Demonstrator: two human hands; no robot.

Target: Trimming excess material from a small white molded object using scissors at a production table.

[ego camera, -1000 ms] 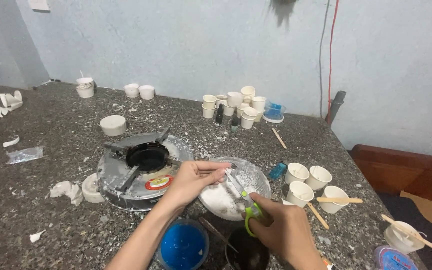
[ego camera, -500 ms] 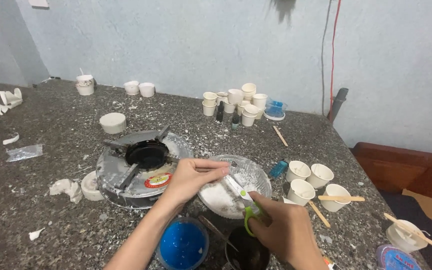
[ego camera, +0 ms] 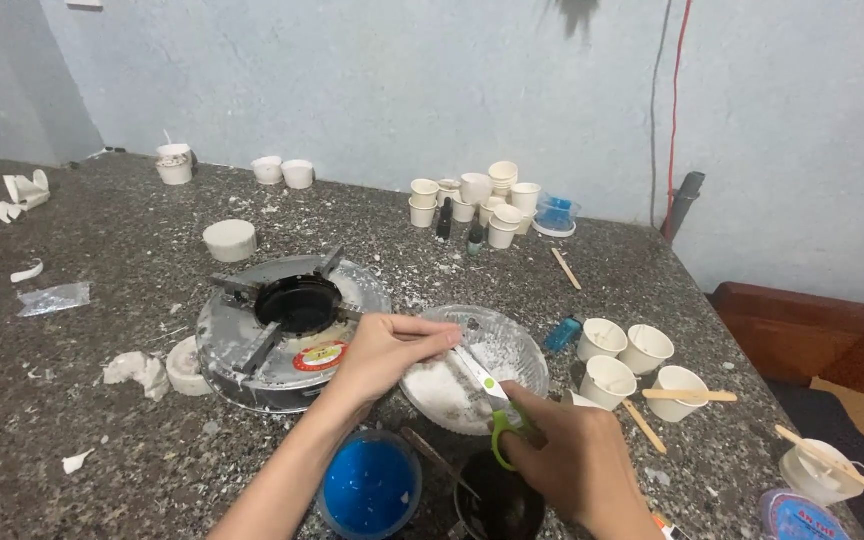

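Note:
My right hand (ego camera: 570, 466) grips green-handled scissors (ego camera: 489, 392), blades pointing up-left over a clear bowl of white powder (ego camera: 512, 352). My left hand (ego camera: 384, 352) reaches across from the left with its fingers pinched together at the scissor blades, over the bowl's near side; what it pinches is too small to tell. A blue-filled cup (ego camera: 370, 490) and a dark cup (ego camera: 500, 505) sit just below my hands.
A round single-burner stove (ego camera: 287, 330) stands left of the bowl. Several white paper cups (ego camera: 627, 362), some with wooden sticks, sit right of it, beside a blue lighter (ego camera: 562, 334). More cups and small bottles (ego camera: 472, 205) cluster by the wall. Scraps litter the speckled counter (ego camera: 102, 290).
My hands keep their places over the bowl; the left fingers have shifted slightly toward the scissor blades.

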